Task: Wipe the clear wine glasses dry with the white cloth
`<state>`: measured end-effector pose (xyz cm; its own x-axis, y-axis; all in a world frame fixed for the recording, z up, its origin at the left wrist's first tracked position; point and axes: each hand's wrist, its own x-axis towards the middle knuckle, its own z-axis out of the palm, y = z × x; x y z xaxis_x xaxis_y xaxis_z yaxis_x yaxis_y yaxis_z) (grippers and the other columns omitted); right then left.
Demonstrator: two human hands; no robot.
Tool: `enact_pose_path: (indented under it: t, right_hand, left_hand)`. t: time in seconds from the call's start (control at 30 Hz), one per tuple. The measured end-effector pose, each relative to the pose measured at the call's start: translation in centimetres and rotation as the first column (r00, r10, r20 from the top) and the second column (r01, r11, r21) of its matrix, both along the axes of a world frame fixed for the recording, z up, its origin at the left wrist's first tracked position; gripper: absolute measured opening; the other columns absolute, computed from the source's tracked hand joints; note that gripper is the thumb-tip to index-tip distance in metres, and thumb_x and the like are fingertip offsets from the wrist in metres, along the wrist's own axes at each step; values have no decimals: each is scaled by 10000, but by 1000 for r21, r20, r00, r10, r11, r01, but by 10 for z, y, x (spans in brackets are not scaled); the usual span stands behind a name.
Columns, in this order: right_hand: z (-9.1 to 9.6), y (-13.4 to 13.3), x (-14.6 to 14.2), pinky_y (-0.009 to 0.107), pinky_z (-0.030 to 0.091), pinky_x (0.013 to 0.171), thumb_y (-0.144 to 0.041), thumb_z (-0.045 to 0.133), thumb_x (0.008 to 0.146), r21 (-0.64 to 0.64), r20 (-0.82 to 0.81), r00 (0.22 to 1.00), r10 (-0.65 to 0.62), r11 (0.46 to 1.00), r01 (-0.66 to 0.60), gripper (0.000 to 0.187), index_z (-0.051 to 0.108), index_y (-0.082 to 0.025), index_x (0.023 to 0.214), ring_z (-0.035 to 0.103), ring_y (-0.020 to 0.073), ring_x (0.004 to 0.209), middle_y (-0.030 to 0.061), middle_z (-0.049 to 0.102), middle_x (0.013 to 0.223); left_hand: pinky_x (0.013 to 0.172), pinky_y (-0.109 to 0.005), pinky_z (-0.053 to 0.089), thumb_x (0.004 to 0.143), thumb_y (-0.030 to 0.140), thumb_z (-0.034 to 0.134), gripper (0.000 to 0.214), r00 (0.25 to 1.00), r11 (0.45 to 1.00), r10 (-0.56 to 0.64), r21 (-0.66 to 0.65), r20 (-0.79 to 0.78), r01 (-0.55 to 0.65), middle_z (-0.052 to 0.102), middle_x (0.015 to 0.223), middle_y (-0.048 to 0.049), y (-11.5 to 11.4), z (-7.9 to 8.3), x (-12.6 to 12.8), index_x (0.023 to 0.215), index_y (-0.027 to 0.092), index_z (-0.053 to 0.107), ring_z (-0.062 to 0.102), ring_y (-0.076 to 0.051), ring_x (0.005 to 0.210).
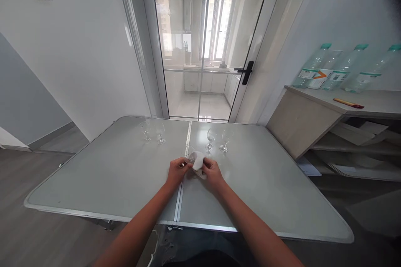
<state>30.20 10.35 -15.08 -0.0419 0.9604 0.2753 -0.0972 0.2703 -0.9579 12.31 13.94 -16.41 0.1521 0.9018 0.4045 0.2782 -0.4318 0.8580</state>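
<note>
My left hand [177,171] pinches a clear stemmed glass [191,157] above the seam in the middle of the folding table. My right hand [213,172] is closed on a white cloth [198,161], which lies against the glass and covers part of it. Beyond my hands, two stemmed glasses stand at the right: one glass [210,138] and, beside it, another glass [225,140]. Farther left, a pair stands close together: an outer glass [145,131] and an inner glass [161,134]. Some fingertips are hidden behind the cloth.
The grey folding table [103,175] has a metal rim and meets a glass door [216,41] at its far side. On the right, a shelf unit [310,112] holds several plastic bottles [341,69], a red-and-yellow stick-like item [347,103] and papers [354,133].
</note>
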Motion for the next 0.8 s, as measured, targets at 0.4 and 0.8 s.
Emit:
enact_pose_path:
  t: [0.4, 0.8]
  right_hand:
    - [1, 3, -2, 343, 521, 707, -518, 850, 726, -139, -175, 980, 96, 983, -121, 416, 677, -181, 898, 598, 200, 764, 27, 665, 776]
    - [11, -11, -3, 294, 467, 689, -409, 815, 754, -208, -65, 955, 290, 932, -297, 327, 689, -172, 941, 579, 181, 730, 31, 673, 806]
  left_hand:
    - [797, -316, 470, 903, 574, 650, 379, 976, 979, -205, 21, 72, 204, 650, 945, -57, -4, 13, 1, 951, 199, 621, 584, -197, 889]
    - [996, -426, 491, 931, 565, 631, 616, 862, 942, -318, 28, 394, 335, 623, 1265, -164, -12, 16, 0, 1406, 210, 464, 609, -279, 1186]
